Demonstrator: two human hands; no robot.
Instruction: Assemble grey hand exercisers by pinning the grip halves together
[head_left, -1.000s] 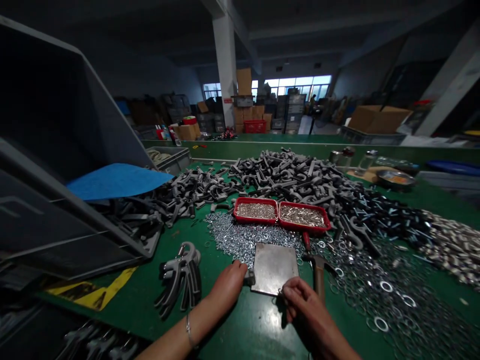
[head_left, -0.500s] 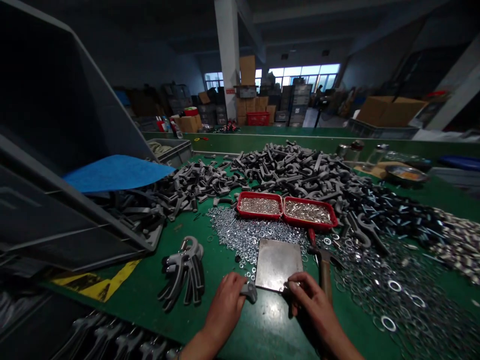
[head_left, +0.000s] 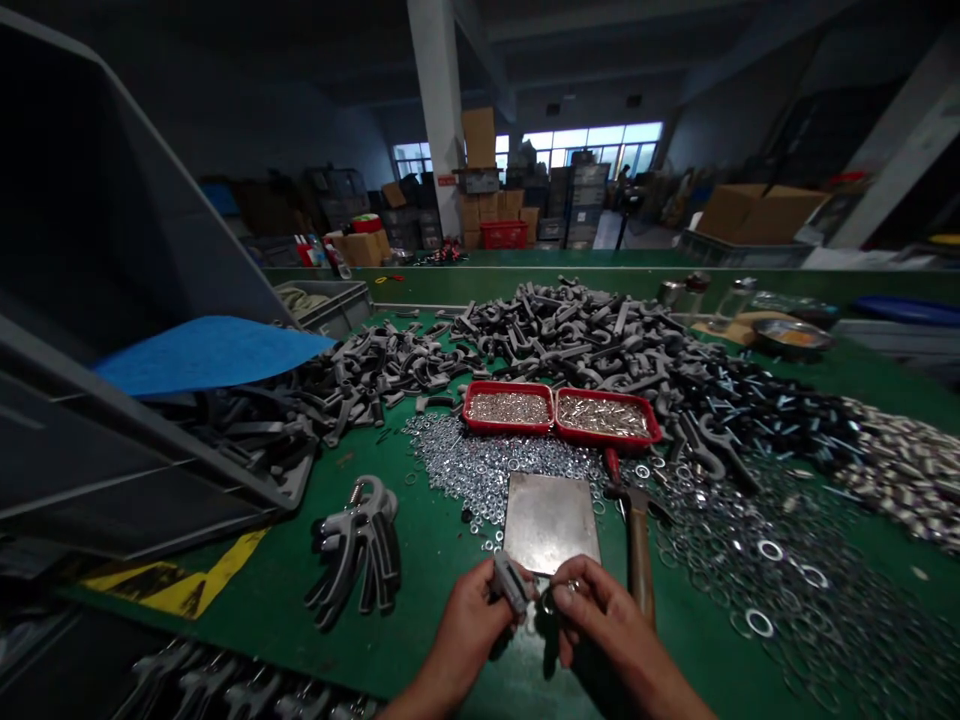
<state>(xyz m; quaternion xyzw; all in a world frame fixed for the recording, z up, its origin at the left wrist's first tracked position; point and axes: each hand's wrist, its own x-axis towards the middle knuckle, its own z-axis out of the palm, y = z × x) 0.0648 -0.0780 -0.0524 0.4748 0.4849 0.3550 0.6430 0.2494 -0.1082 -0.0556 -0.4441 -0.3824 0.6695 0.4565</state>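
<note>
My left hand [head_left: 471, 618] is closed around a grey clamp handle part [head_left: 511, 586], which is tilted up just in front of the steel plate [head_left: 553, 520]. Close beside it, my right hand [head_left: 600, 612] pinches a small metal ring [head_left: 549, 602]; the fingers partly cover it, and its exact kind is hard to make out. The two hands are near each other over the green table, at the plate's front edge. To the left lies a cluster of grey and black clamp handles [head_left: 361, 550] with a spring showing at the top.
A hammer [head_left: 640, 550] lies right of the plate. Two red trays [head_left: 555, 425] of small metal pieces stand behind a spread of nuts [head_left: 465, 470]. Washers [head_left: 757, 590] cover the right side. Grey handle parts [head_left: 585, 335] are heaped behind; a grey crate [head_left: 97, 470] leans at left.
My left hand has lifted and turned the grey part so it points more upright. My right hand has moved left, bringing the hands closer together. The whole view has shifted slightly.
</note>
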